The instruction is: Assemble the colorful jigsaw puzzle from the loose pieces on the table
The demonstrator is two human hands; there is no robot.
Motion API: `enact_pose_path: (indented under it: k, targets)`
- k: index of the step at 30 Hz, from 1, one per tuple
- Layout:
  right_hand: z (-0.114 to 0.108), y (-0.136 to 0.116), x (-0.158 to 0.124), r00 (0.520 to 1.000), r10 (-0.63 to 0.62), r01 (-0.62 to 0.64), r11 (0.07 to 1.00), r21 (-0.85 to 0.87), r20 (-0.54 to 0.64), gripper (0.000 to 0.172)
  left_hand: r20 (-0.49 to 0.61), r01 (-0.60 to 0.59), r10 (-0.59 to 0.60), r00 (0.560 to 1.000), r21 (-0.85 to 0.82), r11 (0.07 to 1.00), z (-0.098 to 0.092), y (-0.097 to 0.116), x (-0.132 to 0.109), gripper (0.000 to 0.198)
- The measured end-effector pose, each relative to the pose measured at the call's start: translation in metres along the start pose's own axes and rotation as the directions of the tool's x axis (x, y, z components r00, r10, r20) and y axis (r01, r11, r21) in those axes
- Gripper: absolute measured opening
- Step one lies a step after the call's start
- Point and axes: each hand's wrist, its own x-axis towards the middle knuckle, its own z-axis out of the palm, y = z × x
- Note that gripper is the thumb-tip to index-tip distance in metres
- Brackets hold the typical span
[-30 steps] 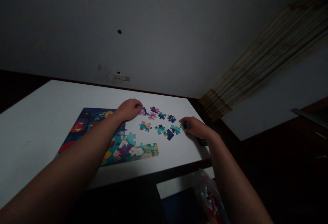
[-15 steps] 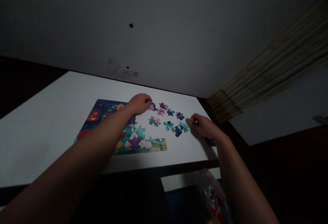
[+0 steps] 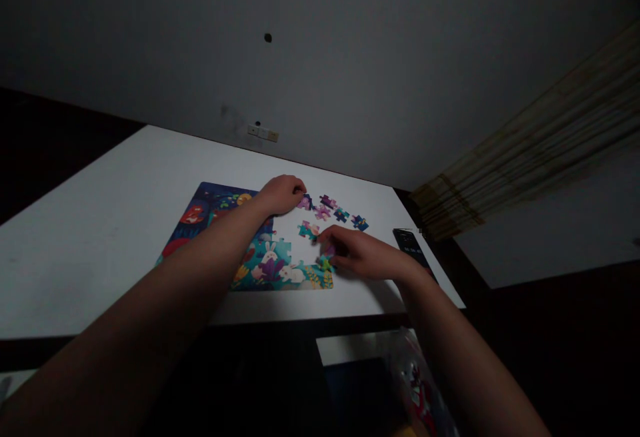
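A partly assembled jigsaw puzzle with rabbits and plants lies on the white table, partly covered by my left forearm. My left hand is curled at its upper right, fingertips against a purple puzzle piece that lies flat. My right hand is closed on a green and purple puzzle piece, just above the puzzle's lower right corner. Between the hands lies a teal and pink piece. Loose pieces lie farther back: a pink one, a teal one and a dark blue one.
A dark phone with digits on its screen lies near the table's right end, behind my right wrist. The white table meets the wall at the back. A clear plastic bag is below the front edge. A curtain hangs at the right.
My right hand has moved left from the loose pieces' right side to the puzzle's right edge, now with a piece in its fingers. My left hand stays by the purple piece. The view has shifted slightly.
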Motion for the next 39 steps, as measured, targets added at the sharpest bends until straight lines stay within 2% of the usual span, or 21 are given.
enact_pose_path:
  k: [8,20,26,29,35,37,39]
  targets:
    - [-0.010,-0.002,0.024,0.995,-0.009,0.018,0.996,-0.083,0.103,0.036,-0.001,0.012,-0.012,1.000,-0.007,1.000,0.002,0.001,0.001,0.033]
    - [-0.006,-0.013,0.039,0.991,-0.051,0.074,0.979,-0.192,0.122,0.044,0.018,0.040,-0.042,0.999,0.058,0.997,-0.001,0.010,-0.003,0.033]
    - [-0.003,-0.014,0.037,0.999,0.001,0.008,0.982,-0.190,0.051,0.061,0.027,0.043,-0.045,0.999,0.080,0.996,-0.002,0.016,-0.006,0.034]
    - [0.001,-0.014,0.036,1.000,0.010,-0.010,0.981,-0.194,-0.005,0.060,0.025,0.054,-0.056,0.998,0.063,0.997,-0.003,0.016,-0.007,0.033]
    - [0.001,-0.010,0.036,0.999,0.030,-0.036,0.979,-0.199,-0.032,0.059,0.017,0.045,-0.046,0.999,0.055,0.997,-0.006,0.017,-0.009,0.033]
    - [-0.004,-0.005,0.039,0.999,0.000,-0.008,0.983,-0.185,-0.042,0.050,0.017,0.051,-0.052,0.999,0.045,0.998,-0.006,0.017,-0.008,0.032]
    - [-0.009,0.002,0.045,0.997,-0.033,0.023,0.990,-0.141,-0.067,0.032,0.014,0.047,-0.048,0.999,0.033,0.998,-0.005,0.016,-0.008,0.031]
